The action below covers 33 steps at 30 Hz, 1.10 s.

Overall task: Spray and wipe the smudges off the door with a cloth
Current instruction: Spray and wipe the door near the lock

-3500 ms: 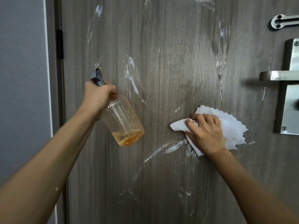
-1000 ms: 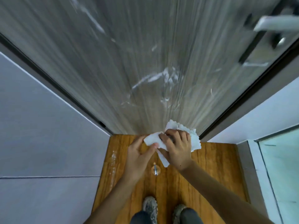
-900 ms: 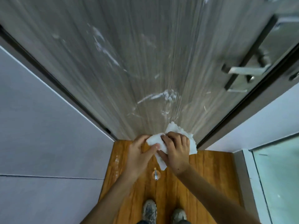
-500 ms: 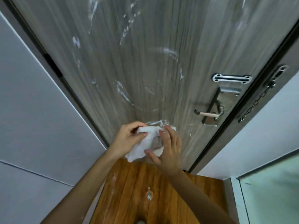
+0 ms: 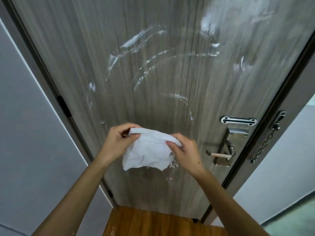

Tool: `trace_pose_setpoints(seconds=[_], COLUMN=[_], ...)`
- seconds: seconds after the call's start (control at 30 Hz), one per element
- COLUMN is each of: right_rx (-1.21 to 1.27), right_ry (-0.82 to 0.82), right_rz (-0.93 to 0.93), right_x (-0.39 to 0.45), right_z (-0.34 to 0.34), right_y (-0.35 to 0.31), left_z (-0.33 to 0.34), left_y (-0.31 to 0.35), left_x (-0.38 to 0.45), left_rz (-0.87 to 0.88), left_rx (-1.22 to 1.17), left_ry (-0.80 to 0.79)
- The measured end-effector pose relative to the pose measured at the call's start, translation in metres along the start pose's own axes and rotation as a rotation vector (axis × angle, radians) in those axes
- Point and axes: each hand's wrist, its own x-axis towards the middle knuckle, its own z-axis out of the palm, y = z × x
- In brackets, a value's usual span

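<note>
A grey wood-grain door (image 5: 153, 48) fills the view, streaked with white smudges (image 5: 136, 40) in arcs across its upper and middle part. In front of it hangs a white cloth (image 5: 148, 150), stretched between both hands. My left hand (image 5: 117, 142) pinches its top left corner. My right hand (image 5: 185, 154) grips its top right edge. The cloth is off the door surface as far as I can tell. No spray bottle is in view.
A metal lever handle (image 5: 219, 155) on a plate sits at the door's right side, with a chain-lock slide (image 5: 238, 120) above it and a chain (image 5: 265, 143) on the frame. Grey walls flank the door. Wooden floor (image 5: 153, 223) lies below.
The spray bottle has left my left hand. Both hands took the cloth low by the floor and have raised and spread it in front of the door; the view tilted upward.
</note>
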Motion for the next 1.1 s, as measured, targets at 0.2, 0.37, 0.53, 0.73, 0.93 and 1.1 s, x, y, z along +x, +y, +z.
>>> trace_pose_setpoints(seconds=[0.2, 0.37, 0.53, 0.73, 0.93, 1.1], right_rx=[-0.44, -0.785, -1.041, -1.082, -1.14, -1.045], right_ry=[0.399, 0.747, 1.053, 1.22, 0.982, 0.913], right_rz=[-0.286, -0.46, -0.503, -0.649, -0.731, -0.518], right_x=[0.106, 0.204, 0.278, 0.29, 0.28, 0.267], right_z=[-0.012, -0.038, -0.061, -0.064, -0.076, -0.062], right_y=[-0.054, -0.103, -0.117, -0.106, -0.113, -0.114], left_z=[-0.037, -0.051, -0.049, -0.049, -0.063, -0.069], left_y=[0.003, 0.037, 0.065, 0.069, 0.079, 0.066], left_x=[0.091, 0.18, 0.24, 0.26, 0.273, 0.269], left_rz=[0.121, 0.342, 0.507, 0.772, 1.219, 1.187], left_rx=[-0.072, 0.069, 0.433, 0.841, 1.305, 1.226], left_ry=[0.166, 0.48, 0.741, 0.846, 0.517, 0.422])
